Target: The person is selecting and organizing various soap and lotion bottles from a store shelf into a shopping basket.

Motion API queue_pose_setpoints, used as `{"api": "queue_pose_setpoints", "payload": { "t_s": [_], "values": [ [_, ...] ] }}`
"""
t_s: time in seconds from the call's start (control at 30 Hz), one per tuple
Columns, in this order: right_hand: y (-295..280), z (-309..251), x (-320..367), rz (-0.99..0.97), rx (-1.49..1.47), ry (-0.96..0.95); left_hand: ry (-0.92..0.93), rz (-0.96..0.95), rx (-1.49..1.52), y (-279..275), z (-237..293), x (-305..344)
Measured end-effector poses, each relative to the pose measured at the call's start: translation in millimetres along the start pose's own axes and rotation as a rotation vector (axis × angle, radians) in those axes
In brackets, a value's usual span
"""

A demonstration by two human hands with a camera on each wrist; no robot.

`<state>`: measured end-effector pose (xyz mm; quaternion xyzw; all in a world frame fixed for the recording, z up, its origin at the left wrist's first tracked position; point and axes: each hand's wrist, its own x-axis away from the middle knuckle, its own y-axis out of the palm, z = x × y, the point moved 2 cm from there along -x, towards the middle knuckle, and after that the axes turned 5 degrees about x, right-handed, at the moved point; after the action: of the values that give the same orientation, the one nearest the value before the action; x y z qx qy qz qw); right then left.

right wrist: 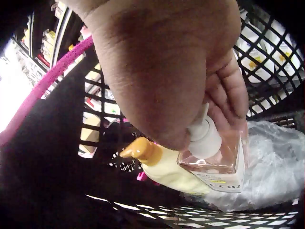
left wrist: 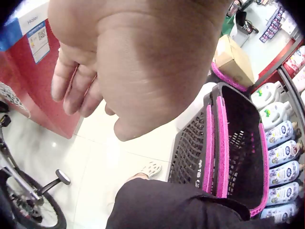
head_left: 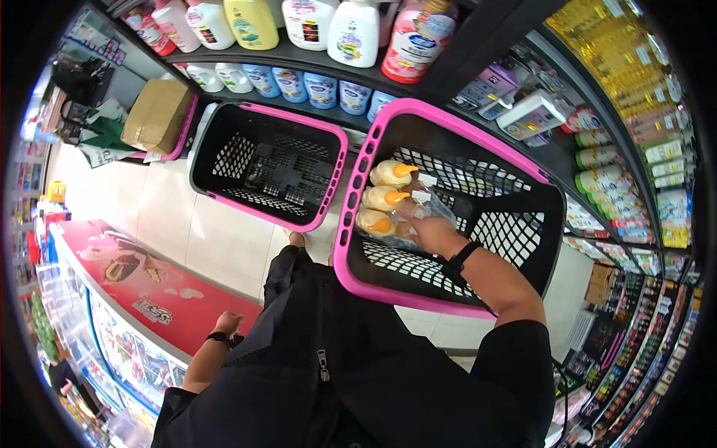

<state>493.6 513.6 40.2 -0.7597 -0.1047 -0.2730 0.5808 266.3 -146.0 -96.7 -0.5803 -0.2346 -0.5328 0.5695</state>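
A large black basket with a pink rim [head_left: 448,118] holds several cream bottles with orange pump tops, one of them a pale yellow bottle [right wrist: 176,175] in the right wrist view. My right hand [head_left: 435,233] reaches inside; its fingers curl round a clear pinkish bottle [right wrist: 209,164] with a white pump, at the neck. Crumpled clear plastic [right wrist: 267,167] lies beside that bottle. Away from the baskets, my left hand [head_left: 228,324] hangs beside the red freezer top [head_left: 179,299], holding nothing, its fingers loosely bent in the left wrist view.
A smaller black basket [head_left: 269,164] stands left of the large one. Behind both, shelves carry detergent bottles [head_left: 355,33]. A cardboard box [head_left: 157,116] sits in a pink-rimmed basket at the upper left. Part of a bicycle [left wrist: 33,200] shows in the left wrist view.
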Motion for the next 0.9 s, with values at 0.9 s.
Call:
{"api": "queue_pose_setpoints", "payload": {
  "t_s": [0.9],
  "values": [
    [51, -11, -34, -0.091, 0.009, 0.216, -0.242, 0.233, 0.403, -62, 76, -10]
  ]
}}
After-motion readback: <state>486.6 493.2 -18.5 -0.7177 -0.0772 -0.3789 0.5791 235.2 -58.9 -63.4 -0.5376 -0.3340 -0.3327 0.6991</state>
